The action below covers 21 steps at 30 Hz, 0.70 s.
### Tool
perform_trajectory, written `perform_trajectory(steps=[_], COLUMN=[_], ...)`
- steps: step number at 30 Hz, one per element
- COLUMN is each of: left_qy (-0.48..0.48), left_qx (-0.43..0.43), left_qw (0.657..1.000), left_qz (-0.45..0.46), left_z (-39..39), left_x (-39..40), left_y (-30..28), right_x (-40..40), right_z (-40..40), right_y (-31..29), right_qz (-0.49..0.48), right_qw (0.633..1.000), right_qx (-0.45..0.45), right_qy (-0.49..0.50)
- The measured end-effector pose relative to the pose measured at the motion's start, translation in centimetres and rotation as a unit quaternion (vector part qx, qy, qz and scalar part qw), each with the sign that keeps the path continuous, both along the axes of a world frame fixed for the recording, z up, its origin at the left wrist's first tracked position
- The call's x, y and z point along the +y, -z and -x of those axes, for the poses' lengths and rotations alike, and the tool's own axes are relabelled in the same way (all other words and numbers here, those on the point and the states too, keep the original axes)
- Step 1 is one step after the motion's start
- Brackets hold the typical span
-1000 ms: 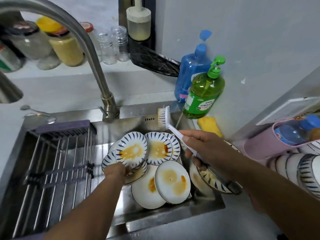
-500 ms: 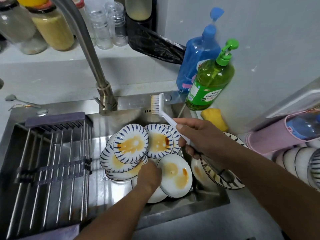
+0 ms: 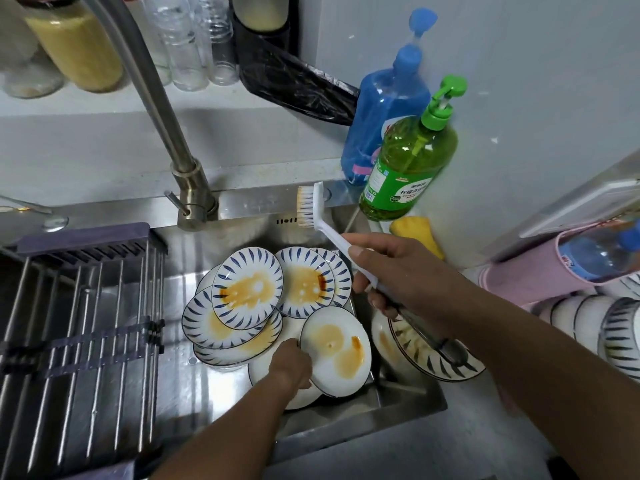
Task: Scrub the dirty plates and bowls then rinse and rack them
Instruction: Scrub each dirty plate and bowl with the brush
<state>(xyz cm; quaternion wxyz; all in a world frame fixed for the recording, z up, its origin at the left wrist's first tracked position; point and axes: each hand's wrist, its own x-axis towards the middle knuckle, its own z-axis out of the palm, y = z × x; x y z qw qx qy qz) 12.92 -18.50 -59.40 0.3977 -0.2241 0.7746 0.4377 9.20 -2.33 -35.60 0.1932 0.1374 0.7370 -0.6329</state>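
Observation:
Several dirty plates lie piled in the steel sink (image 3: 398,414), smeared with orange-brown sauce. Some have blue leaf-pattern rims (image 3: 247,287). My left hand (image 3: 289,365) grips the left edge of a plain white plate (image 3: 336,351) at the front of the pile. My right hand (image 3: 398,271) holds a white dish brush (image 3: 311,209) by its handle above the sink's right side, bristles facing left, touching no plate. A striped bowl (image 3: 436,358) sits partly under my right forearm.
A wire drying rack (image 3: 79,327) spans the sink's left half. The tap (image 3: 156,95) arches over it. Green (image 3: 408,164) and blue (image 3: 384,109) soap bottles and a yellow sponge (image 3: 419,228) stand at the back right. Stacked bowls (image 3: 588,320) and a pink tub (image 3: 540,282) sit at right.
My left hand moved right from the blue-rimmed plates to the plain white plate's edge. The view has dipped and come closer to the sink. The brush stays raised.

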Motion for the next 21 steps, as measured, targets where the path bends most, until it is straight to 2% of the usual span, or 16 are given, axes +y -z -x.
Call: perform_trajectory(steps=[6,12,17,21], left_qy=[-0.047,-0.107,-0.186,-0.235], left_qx=[0.018,0.019,0.016,0.012], left_qw=[0.996,0.981,0.950,0.915], left_qz=[-0.067,-0.161,-0.251,-0.328], left_z=[0.8,0.2,0.8,0.7], left_x=[-2.1,-5.6,-7.9,-8.6], left_y=[-5.5,-9.6,-13.1,-16.1], right_x=[-0.3,-0.7,-1.2,-2.6], right_z=[-0.2,-0.7,-1.6,-2.5], right_y=[-0.6,-1.6,-2.4,-2.8], right_qz=[-0.021,-0.091,-0.189,-0.279], right_qw=[1.000,0.994,0.975,0.944], right_qx=[0.011,0.033,0.029,0.031], right_qy=[-0.020,-0.056,-0.111,-0.175])
